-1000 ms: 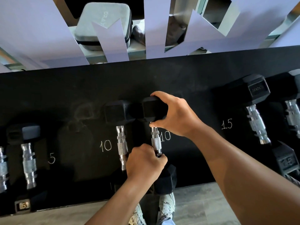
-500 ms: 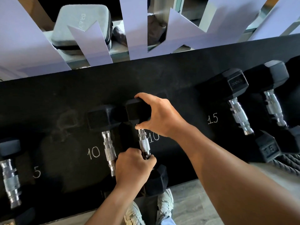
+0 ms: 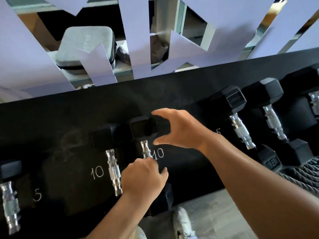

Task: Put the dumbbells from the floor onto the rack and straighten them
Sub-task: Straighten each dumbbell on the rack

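Two hands work at one dumbbell (image 3: pixel 145 135) lying on the black rack (image 3: pixel 181 94) near the middle of the view, just at 9 o'clock of a chalked "10" (image 3: pixel 158 153). The left hand (image 3: pixel 144 180) is curled round the lower part of its metal handle, gripping it. The right hand (image 3: pixel 179 130) sits at 3 o'clock of the upper black head with thumb and fingers spread wide apart; motion blur hides whether the fingertips touch the head, but they are not closed on it. The dumbbell's lower head shows at 6 o'clock, below the left hand, at the rack's front edge.

A second dumbbell (image 3: pixel 112 156) lies just beside it at 9 o'clock, close to parallel, next to another chalked "10". Farther toward 8 o'clock a small dumbbell (image 3: pixel 9 195) lies by a "5". Toward 3 o'clock two larger dumbbells (image 3: pixel 241 128) lie side by side, with coiled rope (image 3: pixel 300 175) below them. A grey case (image 3: pixel 86 49) sits behind the rack at 11 o'clock.
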`<state>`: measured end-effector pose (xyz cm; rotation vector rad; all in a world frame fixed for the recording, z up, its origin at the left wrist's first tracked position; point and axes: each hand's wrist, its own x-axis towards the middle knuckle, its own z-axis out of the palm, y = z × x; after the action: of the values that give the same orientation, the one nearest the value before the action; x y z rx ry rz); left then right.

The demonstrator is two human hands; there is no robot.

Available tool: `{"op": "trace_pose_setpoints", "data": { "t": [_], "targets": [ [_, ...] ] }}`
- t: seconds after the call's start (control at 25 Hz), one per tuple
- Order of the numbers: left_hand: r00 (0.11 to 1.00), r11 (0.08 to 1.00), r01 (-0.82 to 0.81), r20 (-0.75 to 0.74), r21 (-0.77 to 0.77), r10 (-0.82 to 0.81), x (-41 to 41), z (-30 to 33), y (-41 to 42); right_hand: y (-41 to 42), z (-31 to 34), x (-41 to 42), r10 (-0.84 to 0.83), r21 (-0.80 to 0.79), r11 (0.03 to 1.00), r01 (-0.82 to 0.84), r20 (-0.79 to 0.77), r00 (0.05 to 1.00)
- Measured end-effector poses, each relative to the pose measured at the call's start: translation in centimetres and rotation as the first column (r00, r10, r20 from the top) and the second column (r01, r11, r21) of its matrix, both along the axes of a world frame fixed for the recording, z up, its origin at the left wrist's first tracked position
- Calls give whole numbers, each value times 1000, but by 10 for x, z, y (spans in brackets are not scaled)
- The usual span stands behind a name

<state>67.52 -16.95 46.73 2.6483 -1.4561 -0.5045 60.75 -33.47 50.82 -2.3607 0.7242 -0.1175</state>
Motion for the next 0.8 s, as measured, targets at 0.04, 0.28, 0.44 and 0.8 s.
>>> {"op": "trace_pose_setpoints", "data": {
  "t": [0.04, 0.28, 0.44, 0.8],
  "targets": [
    [999, 999, 40, 8, -2, -40, -6, 9, -10, -9, 11, -13, -22, -28, 999, 21, -12, 1000],
    [987, 993, 58, -142, -103, -72, -80, 24, -86, -98, 53, -115, -184, -212, 958, 193, 60, 981],
    [955, 972, 63, -270, -226, -124, -158, 22, -154, -175, 47, -209, -341, -277, 885, 373, 160, 926],
    [794, 943, -311, -577, -118, 190, -278, -12, -286, -275, -2, -280, 11, -171, 985, -11, 1, 1000]
  ]
}}
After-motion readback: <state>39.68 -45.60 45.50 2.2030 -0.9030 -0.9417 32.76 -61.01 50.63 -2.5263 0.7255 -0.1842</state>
